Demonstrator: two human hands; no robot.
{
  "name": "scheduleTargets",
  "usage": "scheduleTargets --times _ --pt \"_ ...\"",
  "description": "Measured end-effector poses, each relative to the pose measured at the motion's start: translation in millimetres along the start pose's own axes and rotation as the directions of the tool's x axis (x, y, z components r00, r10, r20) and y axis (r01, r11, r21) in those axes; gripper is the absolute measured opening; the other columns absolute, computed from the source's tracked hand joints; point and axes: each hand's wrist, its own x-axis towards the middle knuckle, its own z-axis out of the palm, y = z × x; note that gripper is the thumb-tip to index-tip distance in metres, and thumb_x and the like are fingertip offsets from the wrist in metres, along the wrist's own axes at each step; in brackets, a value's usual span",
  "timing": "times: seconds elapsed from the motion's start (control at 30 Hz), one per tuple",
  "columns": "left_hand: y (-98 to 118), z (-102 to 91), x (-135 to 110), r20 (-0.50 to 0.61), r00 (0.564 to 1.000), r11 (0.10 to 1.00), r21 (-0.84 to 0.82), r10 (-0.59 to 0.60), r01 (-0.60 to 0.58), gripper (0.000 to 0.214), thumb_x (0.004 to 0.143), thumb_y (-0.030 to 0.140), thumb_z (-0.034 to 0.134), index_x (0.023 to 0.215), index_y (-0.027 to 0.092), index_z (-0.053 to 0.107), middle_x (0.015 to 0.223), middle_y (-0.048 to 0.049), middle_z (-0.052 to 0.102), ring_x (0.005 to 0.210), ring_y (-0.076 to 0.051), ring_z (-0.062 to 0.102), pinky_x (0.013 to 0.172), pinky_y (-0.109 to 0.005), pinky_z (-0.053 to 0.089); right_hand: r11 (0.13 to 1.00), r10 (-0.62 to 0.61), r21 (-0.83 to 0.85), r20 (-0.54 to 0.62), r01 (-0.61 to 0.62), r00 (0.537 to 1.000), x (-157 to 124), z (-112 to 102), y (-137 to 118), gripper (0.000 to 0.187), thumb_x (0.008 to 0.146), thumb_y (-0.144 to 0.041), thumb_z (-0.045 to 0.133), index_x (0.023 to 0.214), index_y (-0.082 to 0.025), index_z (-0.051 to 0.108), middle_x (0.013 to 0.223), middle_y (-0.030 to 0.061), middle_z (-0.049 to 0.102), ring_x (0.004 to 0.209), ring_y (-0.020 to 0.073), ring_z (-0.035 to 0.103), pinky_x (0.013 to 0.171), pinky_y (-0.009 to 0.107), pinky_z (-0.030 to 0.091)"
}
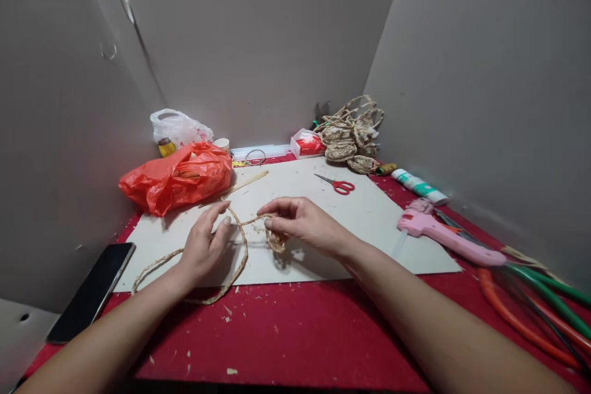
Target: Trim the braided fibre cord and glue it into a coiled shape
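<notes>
A braided straw cord (pixel 240 265) loops over the pale board (pixel 369 249) and past its front edge. My right hand (pixel 298 221) pinches a stretch of this cord between thumb and fingers. Below those fingertips hangs a small looped bunch of braid (pixel 276 242). To the left, my left hand (pixel 205 243) is held with thumb and forefinger apart. The cord's curve passes just beside its fingertips; whether they touch it is hard to see. Part of the cord is hidden behind the left hand and wrist.
Red-handled scissors (pixel 342 186) lie behind my right hand. An orange plastic bag (pixel 180 175) sits at the left, a phone (pixel 92 292) near the left edge. Bundled braids (pixel 346 141) stand at the back; a pink glue gun (pixel 447 240) and green-handled tool (pixel 545 283) lie right.
</notes>
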Motion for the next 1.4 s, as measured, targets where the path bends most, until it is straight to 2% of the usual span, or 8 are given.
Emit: scheduleTargets --times 0.07,0.2,0.47,0.63,0.8,0.97,1.1,1.4 --pt "9.8 4.3 -4.6 0.110 0.994 0.996 -0.093 0.019 -0.008 0.038 0.091 0.033 0.047 0.125 0.017 0.054 0.121 -0.0107 0.062 0.112 -0.021 0.055 0.096 -0.034 0.040 1.000 -0.002 -0.010 0.033 0.002 0.999 -1.0 6.6 1.9 0.025 0.070 -0.026 0.067 0.091 -0.014 0.063 0.060 -0.0043 0.054 0.052 0.0090 0.049 0.053 0.024 0.039" --pt "26.8 8.0 -9.2 0.294 0.955 0.940 -0.308 -0.052 0.146 0.042 0.091 0.036 0.048 0.129 0.017 0.049 0.082 -0.0027 0.067 0.070 -0.014 0.060 0.065 -0.025 0.047 0.999 -0.031 -0.018 0.102 0.033 0.994 -5.1 16.7 3.1 0.030 0.070 -0.022 0.064 0.099 -0.015 0.061 0.060 -0.0072 0.048 0.050 0.0074 0.043 0.049 0.022 0.034" --pt "11.8 -10.1 0.0 -0.013 0.999 0.993 -0.112 0.032 -0.033 0.024 0.089 0.029 0.051 0.097 0.015 0.068 0.093 -0.0055 0.071 0.085 -0.017 0.064 0.080 -0.027 0.047 0.982 0.009 -0.188 0.109 0.012 0.994 -4.6 1.7 -3.1 0.022 0.071 -0.021 0.062 0.092 -0.014 0.063 0.066 -0.0032 0.055 0.056 0.0079 0.044 0.051 0.022 0.032" --pt "4.4 -3.6 2.1 0.126 0.991 0.999 0.020 -0.036 0.034 0.028 0.090 0.026 0.046 0.106 0.014 0.065 0.105 -0.0102 0.070 0.098 -0.022 0.062 0.089 -0.036 0.046 0.977 0.009 -0.211 0.125 0.018 0.992 -2.5 -5.1 -2.5 0.022 0.077 -0.033 0.061 0.084 -0.013 0.065 0.062 -0.0027 0.053 0.052 0.0077 0.042 0.049 0.022 0.031" --pt "27.3 7.4 -1.5 0.232 0.973 0.990 -0.139 -0.001 0.035 0.040 0.091 0.029 0.047 0.128 0.016 0.052 0.112 -0.0100 0.068 0.103 -0.021 0.062 0.090 -0.034 0.047 0.971 -0.008 -0.233 0.187 0.053 0.982 -3.6 2.0 1.1 0.026 0.081 -0.038 0.058 0.086 -0.014 0.065 0.059 -0.0032 0.053 0.050 0.0082 0.043 0.048 0.022 0.032" --pt "36.2 13.3 -4.4 0.141 0.987 0.982 -0.180 0.080 -0.054 0.027 0.089 0.024 0.051 0.111 0.018 0.065 0.106 -0.0062 0.071 0.094 -0.017 0.065 0.085 -0.027 0.048 0.973 -0.003 -0.227 0.149 0.037 0.989 -4.1 1.3 0.3 0.028 0.078 -0.038 0.063 0.092 -0.013 0.063 0.053 -0.0059 0.050 0.048 0.0083 0.042 0.048 0.022 0.031" --pt "27.5 12.4 -5.9 0.101 0.995 0.979 -0.205 0.009 0.012 0.024 0.088 0.023 0.052 0.103 0.016 0.070 0.094 -0.0060 0.074 0.084 -0.016 0.067 0.078 -0.026 0.050 0.966 -0.022 -0.251 0.137 0.056 0.990 -2.9 -7.7 -1.2 0.037 0.075 -0.032 0.066 0.107 -0.014 0.059 0.052 -0.0092 0.045 0.049 0.0080 0.039 0.051 0.023 0.031" --pt "10.8 14.6 -4.5 0.154 0.987 0.988 -0.153 0.050 -0.026 0.020 0.088 0.024 0.051 0.088 0.015 0.069 0.078 -0.0030 0.072 0.071 -0.014 0.063 0.069 -0.024 0.048 0.996 -0.016 -0.085 -0.027 0.014 1.000 0.9 -11.3 2.2 0.024 0.069 -0.032 0.070 0.084 -0.014 0.064 0.063 -0.0024 0.059 0.054 0.0090 0.051 0.053 0.024 0.041"
